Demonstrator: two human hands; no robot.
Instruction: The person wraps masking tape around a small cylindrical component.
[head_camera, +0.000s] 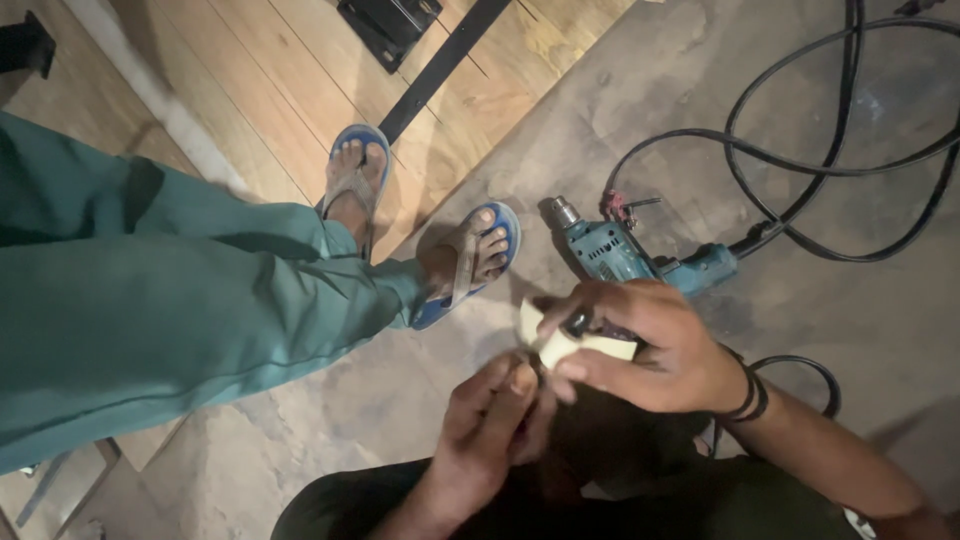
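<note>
Pale cream piece (585, 343): small, flat, blunt-cornered, plastic-looking; held above the floor, just in front of the lap, below the drill.
Dark part (578, 322): small and rounded, sitting on top of the cream piece; kind impossible to tell.
Right hand (650, 345): curled round the cream piece, thumb and fingers pinching it; dark bands at the wrist.
Left hand (495, 420): half closed, fingertips bunched and touching the underside of the cream piece; anything held inside hidden.
Drill (640, 255): teal body, metal chuck pointing up-left, lying on the floor just beyond the hands.
Cable (800, 170): black, looping across the floor to the right.
Floor (700, 90): grey, dusty, worn; wooden boards (270, 80) to the left, crossed by a black strip.
Other person: green trousers (150, 300), blue sandals (480, 260), standing close by on the left.
</note>
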